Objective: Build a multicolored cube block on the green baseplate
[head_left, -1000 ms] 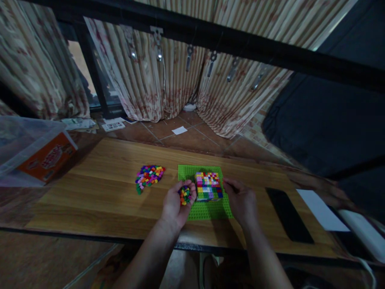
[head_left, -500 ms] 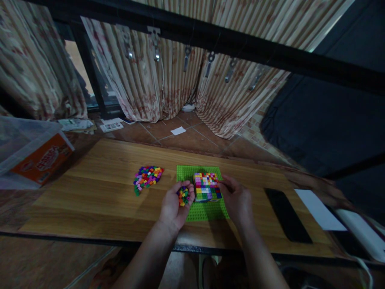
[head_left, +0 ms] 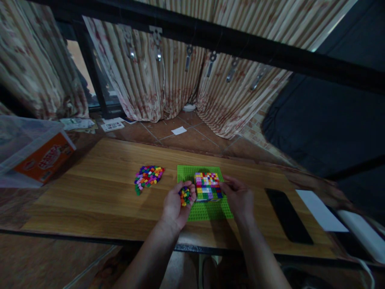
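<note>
1. the left hand (head_left: 175,205) was found palm up and cupped, its fingers curled round a handful of small toy bricks (head_left: 185,196) in mixed colours, just left of the brick block.
2. the right hand (head_left: 241,200) was at the block's right side, thumb and fingertips drawn toward one another at its edge. whether they met, or had a brick between them, could not be told.
3. the multicoloured brick block (head_left: 207,186) stood on the green studded baseplate (head_left: 200,213), between the two hands. its top was laid in rows of white, yellow, red, pink, green, blue and lilac.
4. a loose pile of bricks (head_left: 148,176) lay on the wood-grain table (head_left: 90,188), left of the baseplate and apart from it.
5. a black flat slab (head_left: 288,216), phone-like in shape, lay on the table to the right of the right hand. a white sheet (head_left: 321,210) was just beyond it.
6. a clear plastic tub (head_left: 9,167) with an orange label (head_left: 45,160) stood at the table's far left.
</note>
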A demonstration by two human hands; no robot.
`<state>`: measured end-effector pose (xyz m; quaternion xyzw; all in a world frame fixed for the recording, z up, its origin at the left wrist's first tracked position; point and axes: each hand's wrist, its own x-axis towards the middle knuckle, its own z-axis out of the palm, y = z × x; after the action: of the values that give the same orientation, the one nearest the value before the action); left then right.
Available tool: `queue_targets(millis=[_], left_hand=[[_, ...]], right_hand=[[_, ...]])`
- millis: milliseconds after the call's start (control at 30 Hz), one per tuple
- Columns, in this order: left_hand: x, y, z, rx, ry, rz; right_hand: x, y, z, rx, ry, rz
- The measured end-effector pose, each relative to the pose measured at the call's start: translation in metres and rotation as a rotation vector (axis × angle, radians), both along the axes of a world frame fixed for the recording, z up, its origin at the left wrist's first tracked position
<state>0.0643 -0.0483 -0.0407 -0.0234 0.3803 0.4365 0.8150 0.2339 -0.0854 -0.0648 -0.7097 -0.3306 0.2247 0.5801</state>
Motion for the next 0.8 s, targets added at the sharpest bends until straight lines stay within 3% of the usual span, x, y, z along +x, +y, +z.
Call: queue_targets(millis=[267,533,667,800], left_hand=[[0.002,-0.002,-0.001,0.001,0.024,-0.004],[0.002,-0.003,-0.002,0.006,-0.003,0.006],[0.000,-0.001,0.002,0.027,-0.075,0.031],[-0.003,0.000,0.008,0.069,-0.158,0.049]], right_hand=[[0.000,0.005,0.008,0.004,0.274,-0.015],[-0.002,0.006,0.012,0.018,0.393,0.004],[0.004,0.000,0.013,0.016,0.339,-0.012],[-0.001,-0.006,0.016,0.160,0.104,-0.093]])
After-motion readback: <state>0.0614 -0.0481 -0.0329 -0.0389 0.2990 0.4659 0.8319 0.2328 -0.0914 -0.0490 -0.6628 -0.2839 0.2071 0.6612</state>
